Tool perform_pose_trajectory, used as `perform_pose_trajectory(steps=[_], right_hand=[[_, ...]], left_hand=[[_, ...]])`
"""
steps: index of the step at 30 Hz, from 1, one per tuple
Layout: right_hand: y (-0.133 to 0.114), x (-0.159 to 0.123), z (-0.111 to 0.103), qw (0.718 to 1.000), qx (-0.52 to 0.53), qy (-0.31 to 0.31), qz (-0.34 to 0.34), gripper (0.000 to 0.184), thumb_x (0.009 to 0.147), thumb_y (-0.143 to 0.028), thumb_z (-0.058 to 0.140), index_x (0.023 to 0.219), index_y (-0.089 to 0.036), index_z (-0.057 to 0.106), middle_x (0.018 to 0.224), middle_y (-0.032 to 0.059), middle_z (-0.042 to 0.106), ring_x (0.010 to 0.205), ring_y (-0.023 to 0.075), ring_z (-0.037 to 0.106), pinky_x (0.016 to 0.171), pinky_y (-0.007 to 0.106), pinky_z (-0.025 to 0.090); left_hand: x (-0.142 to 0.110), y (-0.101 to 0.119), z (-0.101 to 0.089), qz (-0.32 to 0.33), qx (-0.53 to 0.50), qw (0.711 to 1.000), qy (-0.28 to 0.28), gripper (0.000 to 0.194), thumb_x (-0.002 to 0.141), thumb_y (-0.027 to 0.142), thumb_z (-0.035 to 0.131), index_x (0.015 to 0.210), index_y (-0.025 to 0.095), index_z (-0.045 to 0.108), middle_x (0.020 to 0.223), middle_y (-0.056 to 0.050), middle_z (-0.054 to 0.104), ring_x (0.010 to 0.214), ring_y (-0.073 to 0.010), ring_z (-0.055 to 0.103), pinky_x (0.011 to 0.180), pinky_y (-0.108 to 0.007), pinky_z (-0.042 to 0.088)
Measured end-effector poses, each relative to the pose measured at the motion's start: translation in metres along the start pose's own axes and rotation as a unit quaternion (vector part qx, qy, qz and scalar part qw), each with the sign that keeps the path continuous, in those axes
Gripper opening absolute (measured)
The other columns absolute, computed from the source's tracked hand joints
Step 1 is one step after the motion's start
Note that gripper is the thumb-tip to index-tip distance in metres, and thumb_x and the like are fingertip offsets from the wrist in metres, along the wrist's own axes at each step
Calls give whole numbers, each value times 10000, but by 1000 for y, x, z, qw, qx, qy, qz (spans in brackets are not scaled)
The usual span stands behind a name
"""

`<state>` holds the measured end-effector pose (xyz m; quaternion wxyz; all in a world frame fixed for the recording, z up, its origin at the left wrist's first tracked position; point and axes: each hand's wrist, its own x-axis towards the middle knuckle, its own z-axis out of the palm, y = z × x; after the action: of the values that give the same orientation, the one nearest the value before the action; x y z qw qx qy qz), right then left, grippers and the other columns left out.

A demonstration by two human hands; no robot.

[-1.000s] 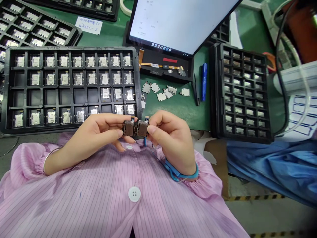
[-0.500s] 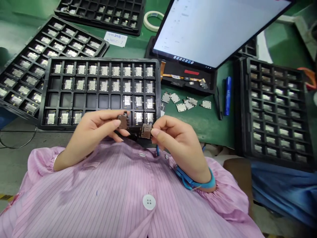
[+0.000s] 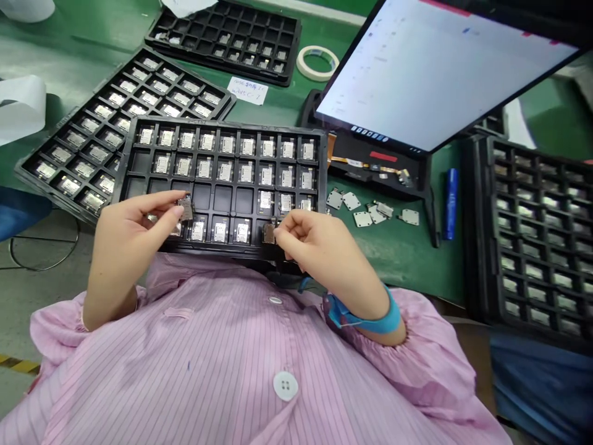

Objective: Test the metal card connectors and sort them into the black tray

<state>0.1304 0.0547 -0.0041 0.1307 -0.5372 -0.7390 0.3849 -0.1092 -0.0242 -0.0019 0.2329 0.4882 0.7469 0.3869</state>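
Note:
Two small circuit boards with metal card sockets are in my hands. My left hand (image 3: 139, 241) pinches one circuit board (image 3: 186, 207) between thumb and forefinger, over the front left part of a black compartment tray (image 3: 222, 252). My right hand (image 3: 319, 242) has its fingertips closed on the other circuit board (image 3: 269, 233), which is at a front-row compartment toward the tray's right. Whether that board touches the compartment floor I cannot tell. Similar boards fill the two back rows except one compartment at the left. In the third row, several compartments are bare.
Loose metal plates (image 3: 362, 219) lie right of the tray, near black tweezers (image 3: 432, 216) and a blue marker (image 3: 451, 204). A tilted screen (image 3: 417, 74) stands behind. More filled trays (image 3: 486, 247) are at right and left. Tape (image 3: 317, 50) and a handwritten label (image 3: 248, 91) lie behind.
My hands have moved apart: the left went left over the tray with its board, the right brought its board to a front-row compartment. The whole view has shifted.

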Motion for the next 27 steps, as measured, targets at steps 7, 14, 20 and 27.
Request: perform_pose_trajectory(steps=[7,14,20,27], right_hand=[[8,-3,9,999,-20,-23,25,189,817,-239,543,633,-201,529,533,-6,605,474,130,519,499,264,347],[14,-8,2,994,102,23,15,199,849,-268,590,665,-199,556,505,-24,577,416,104,472,453,259,336],[14,-17,-37,948,220,228,1,176,840,-242,638,684,-204,567,487,-38,545,364,78,405,362,240,269],[14,-24,-39,966,182,182,8,162,848,-233,615,694,-205,573,502,-37,545,399,83,428,407,244,300]], left_hand=[[21,-4,-2,30,34,999,24,270,826,334,682,1074,258,755,874,-7,748,759,-175,643,665,-264,496],[33,-12,-28,13,26,997,78,308,837,378,692,1111,247,743,889,41,724,829,-169,620,741,-288,455],[23,-24,-52,-21,89,988,127,359,821,451,713,1154,315,718,901,68,709,855,-192,604,680,-288,411],[28,-35,-41,-29,103,983,147,315,731,327,771,1042,279,758,838,3,740,807,-217,686,621,-262,441]])
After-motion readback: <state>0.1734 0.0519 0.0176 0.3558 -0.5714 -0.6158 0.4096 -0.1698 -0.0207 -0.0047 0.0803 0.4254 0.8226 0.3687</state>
